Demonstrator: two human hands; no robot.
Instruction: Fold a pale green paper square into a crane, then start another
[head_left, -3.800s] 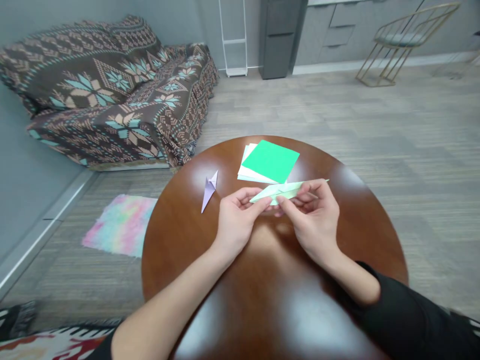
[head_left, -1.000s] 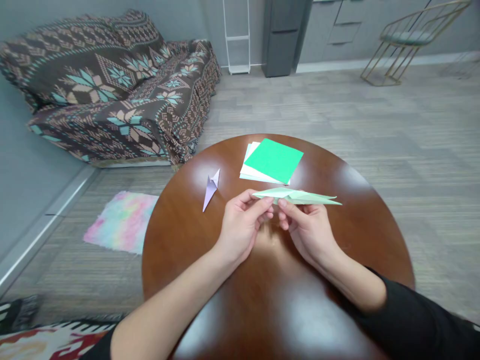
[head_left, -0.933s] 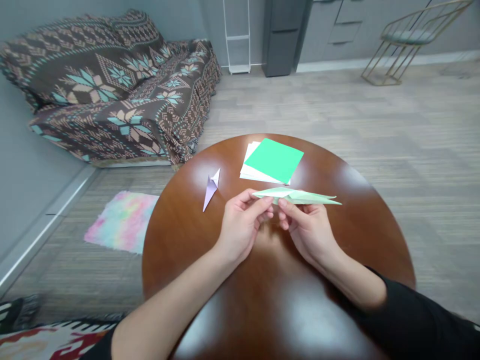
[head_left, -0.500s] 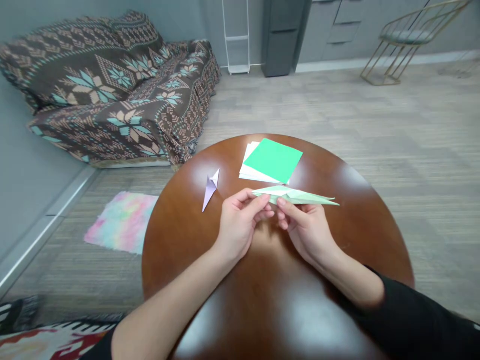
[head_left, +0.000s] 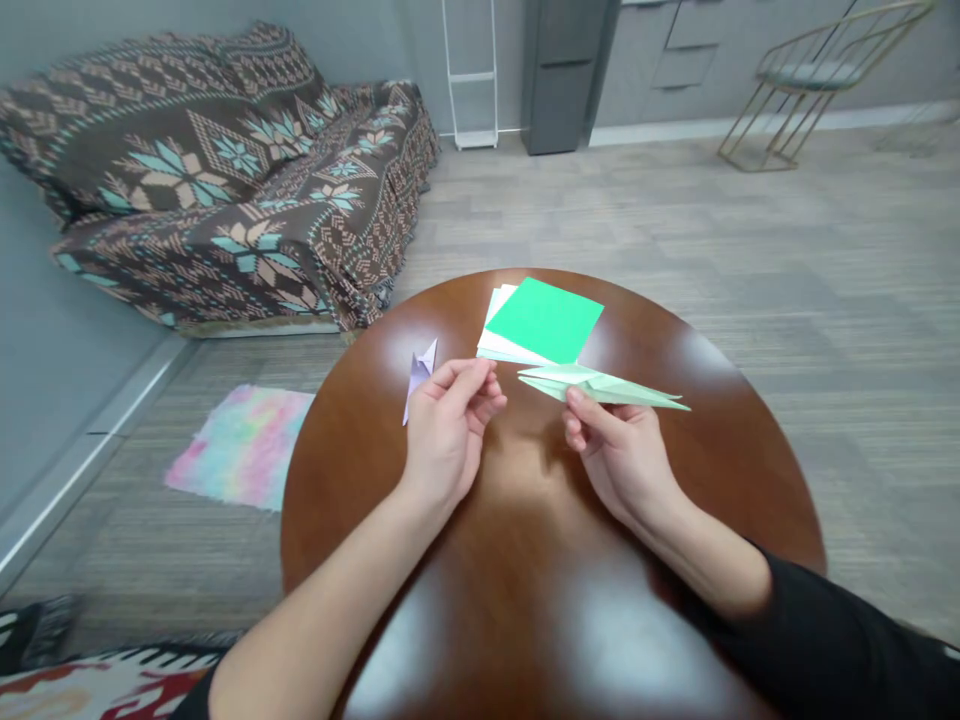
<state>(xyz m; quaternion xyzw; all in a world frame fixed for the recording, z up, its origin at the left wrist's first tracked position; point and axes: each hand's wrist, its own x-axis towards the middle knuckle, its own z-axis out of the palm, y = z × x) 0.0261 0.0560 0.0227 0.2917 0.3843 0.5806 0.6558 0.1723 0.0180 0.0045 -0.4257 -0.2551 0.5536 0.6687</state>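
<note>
My right hand [head_left: 619, 445] pinches a pale green origami piece [head_left: 600, 384] between thumb and fingers. The paper is folded long and narrow, with pointed ends and layers standing slightly apart at its left end. To the left of it, apart from the paper, is my left hand [head_left: 450, 420], its thumb and curled fingers together with nothing visible in them. A folded lilac origami piece [head_left: 420, 372] lies on the table just beyond my left hand, which partly covers it. Behind the green piece rests a stack of paper sheets with a bright green square [head_left: 546, 320] on top.
The round brown wooden table [head_left: 510, 600] stands in front of me. Beyond its left side are a sofa [head_left: 225, 200] under a patterned cover and a pastel fluffy mat [head_left: 238, 445] on the floor. A gold wire chair [head_left: 810, 80] stands far right.
My left hand has let go of the pale green origami piece and moved left, now partly covering the lilac one. My right hand still holds the green paper, whose left layers have spread apart.
</note>
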